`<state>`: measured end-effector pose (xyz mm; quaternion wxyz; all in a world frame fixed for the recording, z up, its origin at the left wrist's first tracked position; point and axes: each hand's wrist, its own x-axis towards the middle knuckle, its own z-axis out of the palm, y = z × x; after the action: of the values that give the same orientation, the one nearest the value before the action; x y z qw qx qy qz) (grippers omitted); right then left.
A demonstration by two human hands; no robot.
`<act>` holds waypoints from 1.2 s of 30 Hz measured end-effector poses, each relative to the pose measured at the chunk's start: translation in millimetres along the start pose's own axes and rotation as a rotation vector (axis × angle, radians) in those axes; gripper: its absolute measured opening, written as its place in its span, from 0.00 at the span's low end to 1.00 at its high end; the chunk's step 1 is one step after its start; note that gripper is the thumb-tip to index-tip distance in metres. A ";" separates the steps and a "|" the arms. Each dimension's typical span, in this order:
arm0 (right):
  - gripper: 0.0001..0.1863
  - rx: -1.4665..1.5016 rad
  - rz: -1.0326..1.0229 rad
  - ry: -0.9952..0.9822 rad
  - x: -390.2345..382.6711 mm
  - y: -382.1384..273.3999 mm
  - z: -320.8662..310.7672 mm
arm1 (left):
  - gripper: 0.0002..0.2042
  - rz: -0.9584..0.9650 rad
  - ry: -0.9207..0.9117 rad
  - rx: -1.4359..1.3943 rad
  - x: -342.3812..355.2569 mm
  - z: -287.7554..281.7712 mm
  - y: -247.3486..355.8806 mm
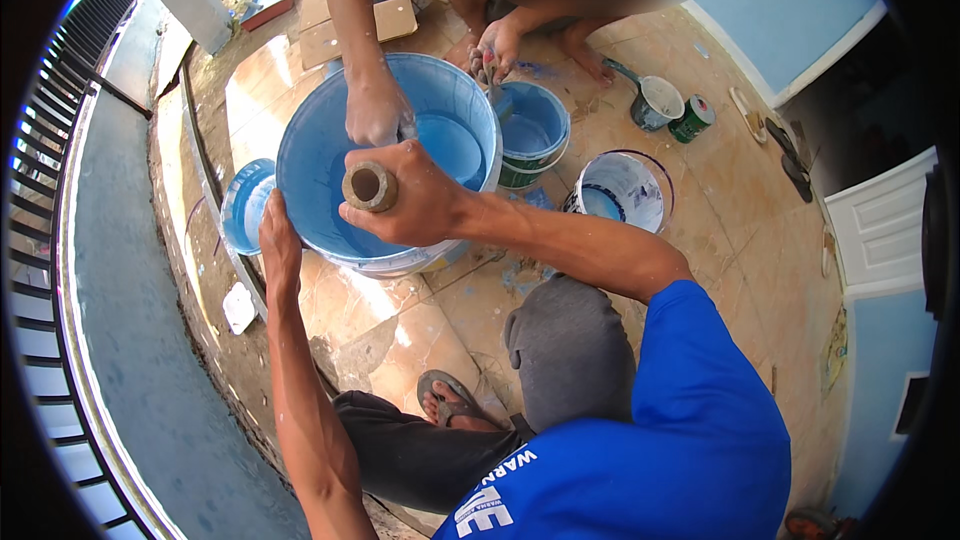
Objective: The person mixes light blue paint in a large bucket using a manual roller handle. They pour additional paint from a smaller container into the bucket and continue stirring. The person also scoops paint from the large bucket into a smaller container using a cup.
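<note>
blue sleeve (690,410) above glossy tan floor tiles (400,325), pale blue walls (780,0).

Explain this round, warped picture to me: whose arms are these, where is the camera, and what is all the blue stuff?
The camera sits on a person's head and looks down, so the arms coming up from below are that person's own. Its wide lens bends straight edges, hence the round look. The right hand grips a wooden handle above a big bucket of light blue paint. The left hand holds the bucket's rim. A second person crouches opposite; one of their hands reaches into the same bucket. On the tiled floor stand a smaller blue bucket, a white bucket, a blue lid, a small pot and a green can.
</note>
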<state>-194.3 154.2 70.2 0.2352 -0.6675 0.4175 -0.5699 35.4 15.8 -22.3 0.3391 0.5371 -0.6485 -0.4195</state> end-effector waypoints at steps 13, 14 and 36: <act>0.14 -0.016 -0.064 -0.077 -7.4 12.6 45.5 | 0.30 -0.015 0.027 0.016 -11.3 2.2 19.0; 0.14 0.002 -0.052 -0.057 -3.1 11.7 49.8 | 0.30 0.012 0.024 -0.001 -6.0 -1.4 6.9; 0.10 0.187 -0.019 -0.050 3.7 0.6 40.3 | 0.31 0.064 -0.044 -0.036 -3.4 -2.1 -0.5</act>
<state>-155.9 144.2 62.1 0.3015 -0.6605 0.3500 -0.5919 38.1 18.7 -21.9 0.3477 0.5005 -0.6649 -0.4319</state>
